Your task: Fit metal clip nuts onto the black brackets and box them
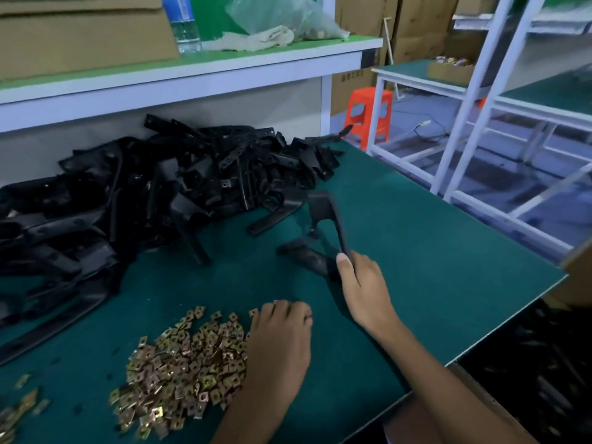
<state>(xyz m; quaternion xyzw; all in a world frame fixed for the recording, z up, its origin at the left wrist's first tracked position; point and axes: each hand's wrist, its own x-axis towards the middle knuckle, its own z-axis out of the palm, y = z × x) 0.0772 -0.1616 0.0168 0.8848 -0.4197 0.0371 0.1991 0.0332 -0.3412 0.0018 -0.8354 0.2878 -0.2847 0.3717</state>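
My right hand (363, 285) grips one end of a black bracket (325, 216) and holds it tilted above the green table (432, 251); the bracket is motion-blurred. My left hand (282, 341) rests with curled fingers on the right edge of a heap of brass-coloured clip nuts (185, 363); whether it pinches a nut is hidden. A big pile of black brackets (144, 193) fills the back left of the table. At the lower right a cardboard box (528, 363) holds dark parts.
A few stray clip nuts (22, 402) lie at the left front edge. A raised shelf (192, 65) behind carries a carton, a water bottle (181, 22) and a plastic bag. An orange stool (368, 113) and white racks (480, 123) stand to the right.
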